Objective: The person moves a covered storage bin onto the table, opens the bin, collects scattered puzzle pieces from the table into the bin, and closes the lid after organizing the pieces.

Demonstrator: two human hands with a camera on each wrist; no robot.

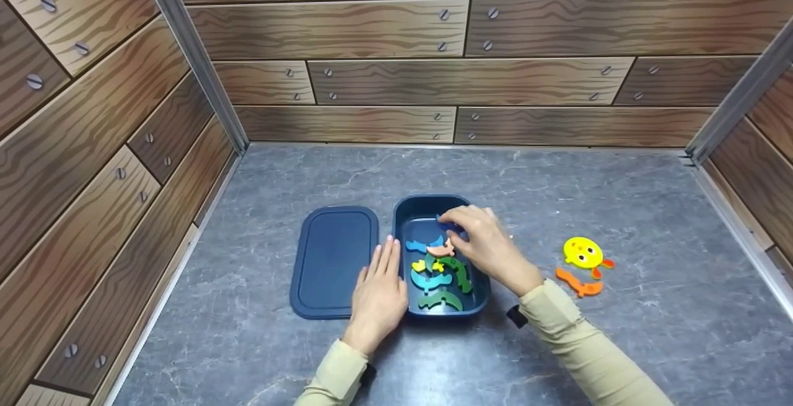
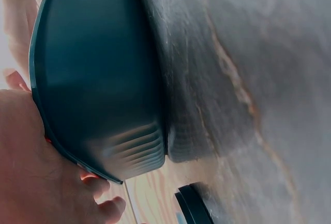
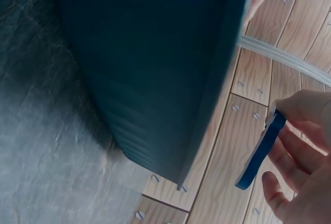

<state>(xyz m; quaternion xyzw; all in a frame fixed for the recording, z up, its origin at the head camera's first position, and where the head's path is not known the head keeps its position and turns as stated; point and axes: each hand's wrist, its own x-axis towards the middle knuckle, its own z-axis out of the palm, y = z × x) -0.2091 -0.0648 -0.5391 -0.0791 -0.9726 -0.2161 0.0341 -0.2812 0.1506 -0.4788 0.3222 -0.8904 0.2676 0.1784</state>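
Between the thumb and fingers of my right hand [image 1: 486, 242] is a flat, wavy dark blue piece [image 3: 262, 149], held over the far part of an open navy box [image 1: 480, 307]. My left hand [image 1: 381, 291] lies with straight fingers along the box's left rim. Inside the box lie several flat shaped pieces: a blue piece [image 1: 416, 245], a peach piece [image 1: 441, 250], a turquoise piece [image 1: 432, 281], a curved green piece [image 1: 458, 273], another green piece [image 1: 443, 300] nearest me, and small yellow bits [image 1: 419, 266].
A navy lid [image 1: 334, 263] lies flat to the left of the box. To the right on the grey table [image 1: 657, 207] are a round yellow face piece [image 1: 582, 252] with red-orange parts and an orange piece [image 1: 579, 283]. Wood-patterned walls [image 1: 464, 83] enclose the back and sides.
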